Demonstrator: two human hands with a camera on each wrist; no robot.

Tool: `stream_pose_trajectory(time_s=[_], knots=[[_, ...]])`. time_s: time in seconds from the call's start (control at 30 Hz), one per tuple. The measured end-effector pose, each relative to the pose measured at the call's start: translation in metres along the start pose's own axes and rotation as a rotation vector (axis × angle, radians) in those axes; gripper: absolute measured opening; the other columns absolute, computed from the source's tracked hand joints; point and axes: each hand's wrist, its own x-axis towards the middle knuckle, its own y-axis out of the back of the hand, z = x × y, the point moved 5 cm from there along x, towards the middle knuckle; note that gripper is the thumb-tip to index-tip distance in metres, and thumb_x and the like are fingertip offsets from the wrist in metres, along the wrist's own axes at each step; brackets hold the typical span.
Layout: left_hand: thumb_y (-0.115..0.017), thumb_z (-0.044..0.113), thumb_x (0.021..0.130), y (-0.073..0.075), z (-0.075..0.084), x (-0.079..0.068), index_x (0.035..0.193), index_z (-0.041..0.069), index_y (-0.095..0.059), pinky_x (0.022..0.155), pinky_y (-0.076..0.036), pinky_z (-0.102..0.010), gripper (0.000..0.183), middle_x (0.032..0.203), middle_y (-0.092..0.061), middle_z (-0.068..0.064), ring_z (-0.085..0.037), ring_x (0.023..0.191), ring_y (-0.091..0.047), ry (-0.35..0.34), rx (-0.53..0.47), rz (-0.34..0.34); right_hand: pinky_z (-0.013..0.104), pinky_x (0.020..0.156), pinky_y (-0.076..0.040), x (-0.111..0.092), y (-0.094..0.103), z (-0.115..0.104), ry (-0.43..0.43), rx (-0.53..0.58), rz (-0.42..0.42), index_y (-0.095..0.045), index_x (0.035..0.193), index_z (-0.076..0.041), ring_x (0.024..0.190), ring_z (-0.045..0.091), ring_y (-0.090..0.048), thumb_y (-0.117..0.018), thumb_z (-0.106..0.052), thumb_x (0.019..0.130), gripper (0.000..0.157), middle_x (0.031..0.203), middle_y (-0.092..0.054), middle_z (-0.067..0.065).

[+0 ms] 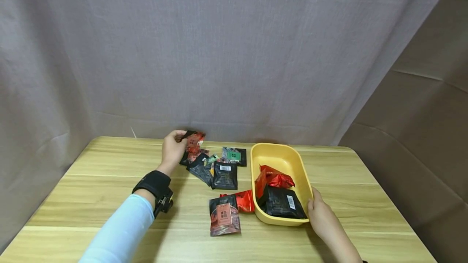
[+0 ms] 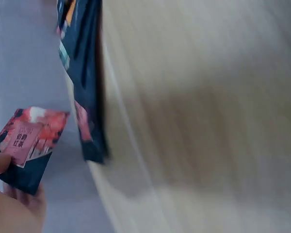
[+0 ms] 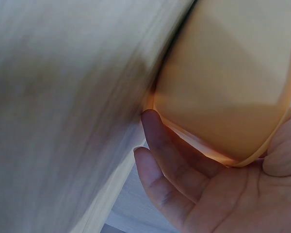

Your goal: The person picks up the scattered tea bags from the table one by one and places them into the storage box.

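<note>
At the table's far edge, my left hand pinches a red-and-black tea packet between thumb and fingers. The left wrist view shows that packet with its pink label facing the camera. Below it lies a loose heap of tea packets, among them a black one with a barcode. My right hand holds the yellow plastic bin by its near right side. In the right wrist view, the thumb is at the bin's rim and the fingers lie along its outer wall. Inside are red foil packets and a black packet.
Left of the bin, a packet with a red label overlaps a shiny red packet. A green-labelled packet lies at the back. The wooden table ends at a grey cloth backdrop.
</note>
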Motion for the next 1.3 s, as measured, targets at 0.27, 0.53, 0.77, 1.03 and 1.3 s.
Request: stream_pose_trajectory(time_s=[0.27, 0.53, 0.77, 1.03, 1.3], knots=[[-0.062, 0.001, 0.095, -0.050, 0.045, -0.021, 0.105, 0.007, -0.073, 0.073, -0.054, -0.039, 0.016, 0.105, -0.071, -0.010, -0.025, 0.089, -0.066, -0.159, -0.052, -0.075, 0.067, 0.088, -0.045, 0.001, 0.001, 0.002, -0.004, 0.002, -0.004, -0.026, 0.145, 0.013, 0.111, 0.056, -0.056, -0.032, -0.009, 0.103, 0.048, 0.122, -0.053, 0.043], [-0.064, 0.005, 0.096, -0.113, 0.089, -0.061, 0.103, 0.015, -0.075, 0.072, -0.050, -0.031, 0.017, 0.107, -0.069, 0.000, -0.017, 0.091, -0.063, -0.323, -0.064, -0.254, 0.068, 0.090, -0.044, 0.001, -0.002, 0.003, -0.018, 0.003, -0.020, -0.024, 0.147, 0.011, 0.113, 0.056, -0.054, -0.032, -0.010, 0.104, 0.048, 0.124, -0.052, 0.043], [-0.063, 0.006, 0.096, -0.155, 0.105, -0.099, 0.103, 0.016, -0.076, 0.086, -0.052, -0.025, 0.018, 0.101, -0.069, 0.006, -0.009, 0.097, -0.064, -0.512, 0.021, -0.444, 0.068, 0.090, -0.043, 0.000, -0.001, 0.004, -0.021, 0.005, -0.020, -0.024, 0.147, 0.011, 0.114, 0.056, -0.054, -0.032, -0.011, 0.104, 0.049, 0.125, -0.051, 0.043], [-0.065, 0.018, 0.097, -0.172, 0.102, -0.116, 0.113, 0.022, -0.075, 0.093, -0.047, -0.019, 0.019, 0.111, -0.069, 0.010, -0.005, 0.105, -0.062, -0.689, 0.261, -0.589, 0.069, 0.091, -0.042, -0.002, 0.000, 0.005, -0.023, 0.019, -0.031, -0.022, 0.147, 0.012, 0.115, 0.057, -0.052, -0.030, -0.011, 0.103, 0.050, 0.126, -0.050, 0.043], [-0.058, 0.040, 0.100, -0.143, 0.088, -0.097, 0.142, 0.020, -0.056, 0.108, -0.041, -0.037, 0.047, 0.146, -0.050, 0.003, -0.018, 0.133, -0.048, -0.827, 0.469, -0.567, 0.070, 0.090, -0.042, -0.003, 0.000, 0.006, -0.021, 0.018, -0.031, -0.022, 0.148, 0.011, 0.114, 0.058, -0.052, -0.030, -0.011, 0.104, 0.050, 0.125, -0.051, 0.044]])
